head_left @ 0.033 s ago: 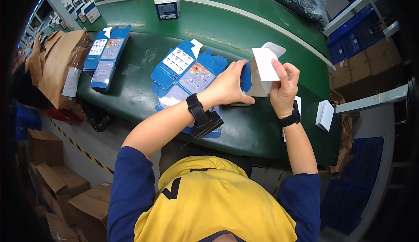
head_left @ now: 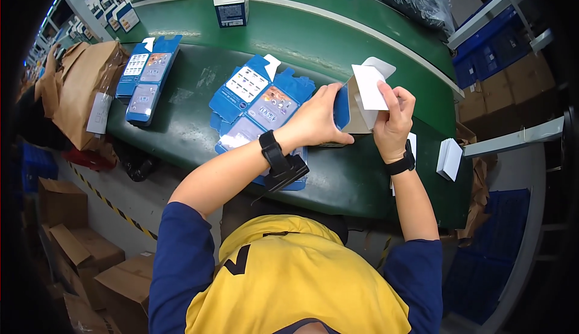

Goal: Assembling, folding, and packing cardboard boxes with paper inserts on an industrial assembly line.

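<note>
My left hand (head_left: 313, 119) grips a small carton (head_left: 360, 114) with fingers and thumb around its left side. The carton's top is open, showing a grey-brown inside, and a pale flap (head_left: 381, 66) stands up at its far side. Between the thumb and fingers of my right hand (head_left: 393, 117) is a folded white leaflet (head_left: 369, 87), held over the carton's open top. Its lower edge is partly hidden, so I cannot tell how far inside it reaches. Beside my left hand lie flat blue cartons (head_left: 248, 106), overlapped by my left forearm.
Another stack of flat blue cartons (head_left: 145, 84) lies left. White folded papers (head_left: 448, 159) rest near the table's right end. An open-topped carton (head_left: 231, 9) stands on the green belt, with several more at far left. A grey plastic bag (head_left: 416, 2) lies far right.
The white leaflet and my right fingers have shifted very slightly to the right. My left hand keeps its hold on the carton.
</note>
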`<state>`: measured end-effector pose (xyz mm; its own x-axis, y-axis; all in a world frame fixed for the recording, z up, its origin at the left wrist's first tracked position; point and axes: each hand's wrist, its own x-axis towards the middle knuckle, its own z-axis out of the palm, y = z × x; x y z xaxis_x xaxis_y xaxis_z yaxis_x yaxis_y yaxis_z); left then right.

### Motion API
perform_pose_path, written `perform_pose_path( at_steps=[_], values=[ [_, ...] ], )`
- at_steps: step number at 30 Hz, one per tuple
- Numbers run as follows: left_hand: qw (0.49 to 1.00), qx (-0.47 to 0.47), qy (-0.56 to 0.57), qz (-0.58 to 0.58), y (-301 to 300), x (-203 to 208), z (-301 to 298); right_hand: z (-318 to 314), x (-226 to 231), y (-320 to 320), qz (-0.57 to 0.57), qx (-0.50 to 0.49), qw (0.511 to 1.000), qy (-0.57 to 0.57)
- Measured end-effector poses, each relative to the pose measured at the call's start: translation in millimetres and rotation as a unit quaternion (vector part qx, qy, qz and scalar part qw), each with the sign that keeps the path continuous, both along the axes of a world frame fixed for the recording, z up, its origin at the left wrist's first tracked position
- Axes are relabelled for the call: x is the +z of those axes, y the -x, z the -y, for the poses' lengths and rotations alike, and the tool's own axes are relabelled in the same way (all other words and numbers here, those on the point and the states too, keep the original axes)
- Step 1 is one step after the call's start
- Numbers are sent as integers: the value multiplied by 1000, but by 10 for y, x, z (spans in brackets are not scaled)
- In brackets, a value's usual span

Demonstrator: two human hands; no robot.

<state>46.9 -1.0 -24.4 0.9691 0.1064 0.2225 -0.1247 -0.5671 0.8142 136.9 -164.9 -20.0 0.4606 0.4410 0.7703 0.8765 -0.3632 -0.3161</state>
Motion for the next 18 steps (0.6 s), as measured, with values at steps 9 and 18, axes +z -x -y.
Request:
perform_pose_path(
  at_steps=[9,18],
  values=[
    [996,53,36,-68,-59,31,74,-138,-77,78,18,-17,1000,-11],
    [1000,10,-1,-29,-40,-19,-82,217,14,-7,102,37,986,125]
  ],
)
